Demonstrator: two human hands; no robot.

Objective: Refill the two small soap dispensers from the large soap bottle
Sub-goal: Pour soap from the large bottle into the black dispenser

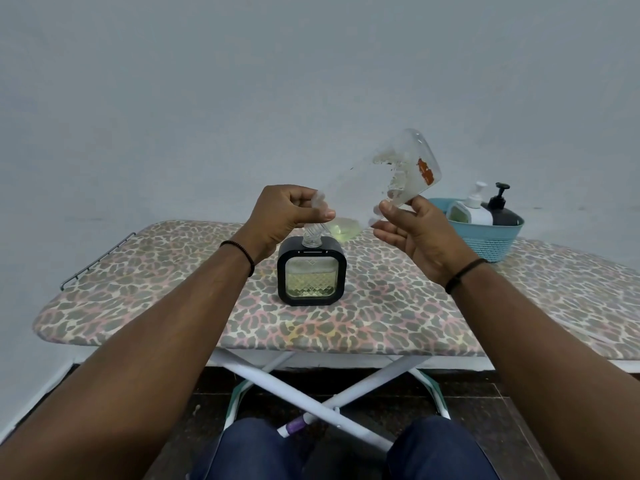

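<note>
Head view: my right hand (pixel 412 233) has its grip pinched on the lower edge of the large soap bottle (pixel 388 178), tipped steeply so its neck angles down toward the open mouth of the black dispenser (pixel 311 270). My left hand (pixel 284 213) is pinched closed around the bottle's neck end right above that mouth, steadying it so the stream lands in the narrow opening; I judge that's the reason for the two-hand hold. The bottle is clear, flat-sided plastic, nearly empty, with torn label scraps and an orange-red patch near the base; a small pool of pale yellow-green soap sits at its low shoulder, just behind the dispenser.

The dispenser is a squat rounded-square black block with a clear ribbed neck on top and a window with a diamond-cut pattern; the yellowish soap inside reaches maybe two thirds up. It stands upright on the ironing board (pixel 173 306), padded cover in a leopard print, white crossed legs below.

Well apart at the far right, a teal woven-look basket (pixel 495 240) holds a white pump bottle (pixel 472 209) and a dark pump bottle (pixel 502 209), both upright with pumps on
</note>
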